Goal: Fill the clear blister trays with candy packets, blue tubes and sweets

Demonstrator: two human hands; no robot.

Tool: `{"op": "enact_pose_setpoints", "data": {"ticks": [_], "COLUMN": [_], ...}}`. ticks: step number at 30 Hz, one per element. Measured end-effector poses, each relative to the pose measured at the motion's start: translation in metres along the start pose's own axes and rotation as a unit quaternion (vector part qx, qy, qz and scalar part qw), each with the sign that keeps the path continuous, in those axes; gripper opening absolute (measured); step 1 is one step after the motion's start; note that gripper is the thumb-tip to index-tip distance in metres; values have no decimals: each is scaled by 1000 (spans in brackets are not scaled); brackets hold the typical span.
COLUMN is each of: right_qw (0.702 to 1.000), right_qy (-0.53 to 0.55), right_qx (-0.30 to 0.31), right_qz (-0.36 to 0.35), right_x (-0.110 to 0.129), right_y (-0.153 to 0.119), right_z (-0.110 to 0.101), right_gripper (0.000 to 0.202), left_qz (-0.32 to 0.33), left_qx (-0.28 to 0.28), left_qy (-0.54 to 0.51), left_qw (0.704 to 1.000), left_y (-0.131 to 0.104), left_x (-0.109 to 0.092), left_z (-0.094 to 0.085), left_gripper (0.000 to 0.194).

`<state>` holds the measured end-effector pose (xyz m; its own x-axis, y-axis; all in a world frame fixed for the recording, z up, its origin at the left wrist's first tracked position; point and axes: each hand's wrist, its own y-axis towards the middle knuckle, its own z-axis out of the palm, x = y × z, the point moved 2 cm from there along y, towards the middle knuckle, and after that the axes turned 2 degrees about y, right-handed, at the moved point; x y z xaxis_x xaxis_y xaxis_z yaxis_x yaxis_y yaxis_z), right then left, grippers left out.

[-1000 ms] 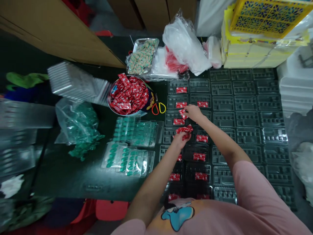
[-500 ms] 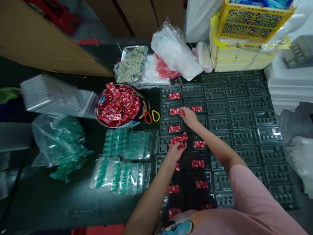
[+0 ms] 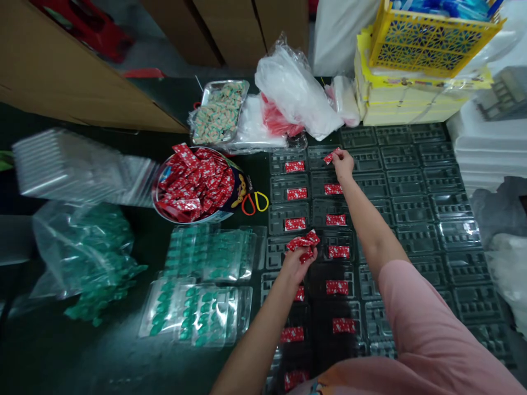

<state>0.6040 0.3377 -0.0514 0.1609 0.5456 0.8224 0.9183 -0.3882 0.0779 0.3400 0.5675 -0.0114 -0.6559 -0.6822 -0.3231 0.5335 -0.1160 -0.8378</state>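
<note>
My left hand [image 3: 298,264] is closed around a small bunch of red packets [image 3: 303,241] printed with white marks, above the left column of trays. Between the fingertips of my right hand [image 3: 345,167] is one red packet [image 3: 331,156], tilted over the top tray of the second column. Rows of clear plastic blister trays [image 3: 405,182] with moulded hollows cover the dark table. Single packets lie in many trays of the two left columns, such as a flat red packet [image 3: 297,193] left of my right hand. My left forearm hides part of the left column.
A round tub [image 3: 236,189] heaped with red packets stands left, beside scissors [image 3: 262,201]. Nearer are trays with green pieces [image 3: 189,312] and a bag of green pieces [image 3: 99,236]. Behind are a metal tray [image 3: 242,109], plastic bags [image 3: 294,90] and a yellow basket [image 3: 432,46] on stacked sheets.
My right hand has moved from the second tray of the left column, where a packet now lies, up and right to the second column's top tray. The left hand stays nearly in place.
</note>
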Motion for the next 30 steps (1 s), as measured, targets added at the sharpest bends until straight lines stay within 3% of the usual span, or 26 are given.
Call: {"op": "enact_pose_setpoints", "data": {"ticks": [4, 9, 15, 19, 21, 22, 24, 26, 28, 30], "right_qw": [994, 963, 936, 967, 983, 976, 926, 876, 869, 886], "right_qy": [-109, -270, -344, -236, -96, -16, 121, 200, 233, 241], "right_qx": [-3, 22, 75, 84, 150, 212, 354, 436, 436, 395], "right_qz": [30, -13, -28, -34, -45, -49, -52, -44, -23, 2], "right_x": [4, 4, 7, 16, 24, 28, 36, 41, 40, 33], "right_y": [-11, -26, -30, -37, -49, -57, -77, -95, -103, -101], "right_z": [-4, -14, -18, -25, -29, -31, -35, -40, -45, -48], "right_gripper": [22, 24, 32, 34, 35, 35, 35, 34, 33, 30], "left_qz": [6, 23, 23, 25, 33, 35, 36, 32, 30, 28], "left_qx": [16, 23, 26, 22, 23, 26, 38, 50, 60, 69], "left_qy": [2, 6, 13, 4, 0, 0, 3, 8, 15, 22], "left_qw": [1000, 999, 999, 999, 999, 999, 999, 998, 998, 997], "left_y": [-1, 2, 13, 25, 32, 35, 41, 46, 50, 55], "left_x": [-8, -16, -23, -29, -34, -36, -39, -39, -38, -35], "left_z": [10, 20, 35, 50, 59, 65, 77, 88, 99, 108], "left_gripper": [18, 19, 19, 17, 18, 19, 21, 22, 21, 19]}}
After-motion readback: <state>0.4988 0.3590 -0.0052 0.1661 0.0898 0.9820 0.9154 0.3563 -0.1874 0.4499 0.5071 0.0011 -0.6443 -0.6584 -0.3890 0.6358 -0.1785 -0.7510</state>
